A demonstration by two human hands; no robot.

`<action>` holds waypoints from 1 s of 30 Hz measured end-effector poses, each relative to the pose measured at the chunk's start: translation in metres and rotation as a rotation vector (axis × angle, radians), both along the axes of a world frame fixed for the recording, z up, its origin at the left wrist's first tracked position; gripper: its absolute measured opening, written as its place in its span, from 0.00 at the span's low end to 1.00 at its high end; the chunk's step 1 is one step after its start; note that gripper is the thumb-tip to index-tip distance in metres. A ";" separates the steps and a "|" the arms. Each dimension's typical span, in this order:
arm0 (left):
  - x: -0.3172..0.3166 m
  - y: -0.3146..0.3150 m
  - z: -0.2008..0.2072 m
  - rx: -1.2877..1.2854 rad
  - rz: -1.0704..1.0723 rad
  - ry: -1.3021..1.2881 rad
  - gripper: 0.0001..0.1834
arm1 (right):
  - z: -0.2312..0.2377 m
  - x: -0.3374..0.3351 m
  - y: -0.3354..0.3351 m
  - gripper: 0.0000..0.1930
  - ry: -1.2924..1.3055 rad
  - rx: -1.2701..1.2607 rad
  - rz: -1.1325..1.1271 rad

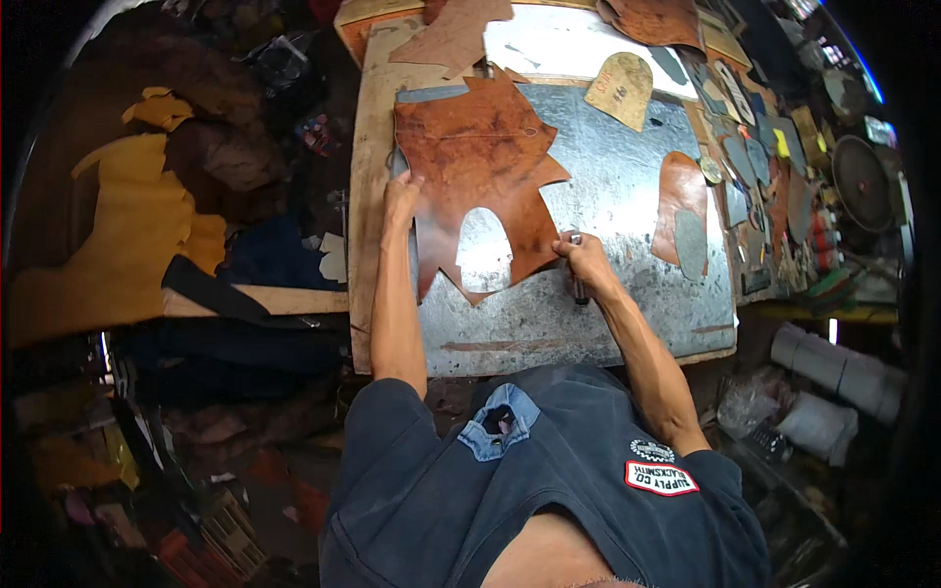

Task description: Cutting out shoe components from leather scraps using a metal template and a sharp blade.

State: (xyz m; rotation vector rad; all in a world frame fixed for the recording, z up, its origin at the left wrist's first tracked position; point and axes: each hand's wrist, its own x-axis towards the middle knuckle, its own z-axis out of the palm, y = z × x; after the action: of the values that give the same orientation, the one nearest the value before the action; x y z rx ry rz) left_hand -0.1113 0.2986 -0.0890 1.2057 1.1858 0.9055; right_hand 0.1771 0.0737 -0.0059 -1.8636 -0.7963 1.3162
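Observation:
A brown leather piece (pixel 480 157) with jagged edges and an arched cut-out lies over the metal-topped table (pixel 588 333). My left hand (pixel 402 199) pinches its left edge between thumb and fingers. At its lower right corner, my right hand (pixel 588 263) is closed, with thumb and fingertips at the leather. A slim dark-handled tool (pixel 579 292) also sticks out of that fist; its kind is hard to make out. To the right lie a smaller reddish-brown leather piece (pixel 676 201) and a grey oval piece (pixel 692 245) partly on top of it.
A tan arched template (pixel 620 88) rests near the table's far side, by a white sheet (pixel 534 44) and more brown leather (pixel 446 39). Cut pieces and tools crowd the right side. Yellow leather (pixel 127 220) drapes over a wooden plank (pixel 294 300) at left.

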 end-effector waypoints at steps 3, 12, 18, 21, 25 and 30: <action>0.062 -0.034 0.032 -0.185 -0.205 0.018 0.14 | 0.016 0.035 -0.060 0.08 -0.068 -0.032 -0.161; 0.111 -0.083 0.018 -0.115 -0.378 0.164 0.07 | -0.003 0.089 -0.148 0.11 -0.317 -0.056 -0.290; 0.083 -0.078 0.022 -0.023 -0.348 0.463 0.12 | 0.017 0.115 -0.144 0.11 -0.216 -0.227 0.150; 0.063 -0.077 0.003 0.187 -0.212 0.670 0.18 | 0.022 0.172 -0.138 0.13 -0.505 -0.012 0.210; 0.127 -0.115 0.046 0.720 -0.013 1.002 0.30 | 0.005 0.344 -0.115 0.20 -1.123 -0.081 -0.262; 0.210 -0.192 0.050 0.734 -0.393 1.049 0.37 | 0.001 0.441 -0.078 0.40 -1.073 -0.445 -0.154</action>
State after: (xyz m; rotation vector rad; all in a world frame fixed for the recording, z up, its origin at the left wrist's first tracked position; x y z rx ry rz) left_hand 0.0986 0.1064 -0.0386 2.5987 1.3323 0.3560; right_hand 0.6183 -0.0039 -0.0053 -2.9545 -0.8565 0.3035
